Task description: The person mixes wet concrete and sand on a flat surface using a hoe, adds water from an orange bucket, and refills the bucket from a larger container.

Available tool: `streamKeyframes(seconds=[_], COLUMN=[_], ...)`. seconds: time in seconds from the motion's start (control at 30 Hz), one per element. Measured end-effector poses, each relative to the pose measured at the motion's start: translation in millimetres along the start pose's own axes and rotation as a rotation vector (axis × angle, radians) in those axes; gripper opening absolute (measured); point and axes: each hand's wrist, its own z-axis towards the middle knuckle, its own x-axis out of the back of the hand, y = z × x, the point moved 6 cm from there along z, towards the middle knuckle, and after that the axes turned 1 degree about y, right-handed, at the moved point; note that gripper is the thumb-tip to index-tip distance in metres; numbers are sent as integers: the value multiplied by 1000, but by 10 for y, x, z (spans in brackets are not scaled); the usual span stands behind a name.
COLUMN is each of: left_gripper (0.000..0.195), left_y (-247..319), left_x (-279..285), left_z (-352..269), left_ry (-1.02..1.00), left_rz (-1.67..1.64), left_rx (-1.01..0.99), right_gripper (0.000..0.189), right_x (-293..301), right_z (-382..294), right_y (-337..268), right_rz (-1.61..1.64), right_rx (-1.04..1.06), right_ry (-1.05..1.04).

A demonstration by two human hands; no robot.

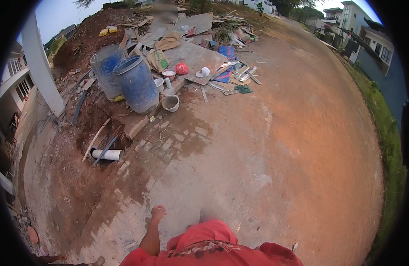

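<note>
My left hand (158, 212) hangs low in front of me, its fingers curled in and no object visible in it. Below it is paved ground (187, 186), dusty and grey. My right hand is out of view; only the red sleeve (279, 254) shows on that side. Farther ahead on the left stand two blue plastic drums, one nearer (136, 84) and one behind (106, 71), both smeared with pale residue. A grey bucket (171, 103) sits beside the nearer drum. Around it are a white tub (159, 85) and a basin (168, 74) with pale contents.
A dug hole on the left holds a white pipe (108, 155), crossed by a grey bar (105, 150). Scrap boards (194, 60), a red plastic bag (181, 68) and a white cap (202, 72) lie ahead. Another person's hand (61, 257) shows lower left. A pillar (41, 60) rises left.
</note>
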Motion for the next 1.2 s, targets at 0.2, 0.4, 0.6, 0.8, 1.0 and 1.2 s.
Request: streamKeyframes(seconds=[0.2, 0.4, 0.6, 0.8, 1.0, 1.2], left_gripper=[32, 27, 34, 32, 25, 21], left_y=[2227, 2833, 2889, 3272, 3389, 4949], left_x=[-672, -787, -134, 681, 1011, 1719], left_z=[1298, 2315, 3097, 3844, 5369, 6847], left_ry=[-134, -203, -151, 146, 182, 241], left_rz=[-37, 147, 46, -8, -287, -241], left_rx=[-134, 57, 371, 300, 479, 391], right_gripper=[36, 38, 41, 43, 37, 44], right_x=[-489, -1256, -2064, -2071, -1419, -1273], right_z=[61, 122, 171, -913, -3668, -5112], right_y=[-1762, -3684, -6824, -10938, -13212, -14934], right_rz=[336, 672, 1135, 1017, 1235, 1305], right_rx=[-208, -315, -70, 511, 800, 945], right_ry=[-39, -167, -496, -537, -722, -906])
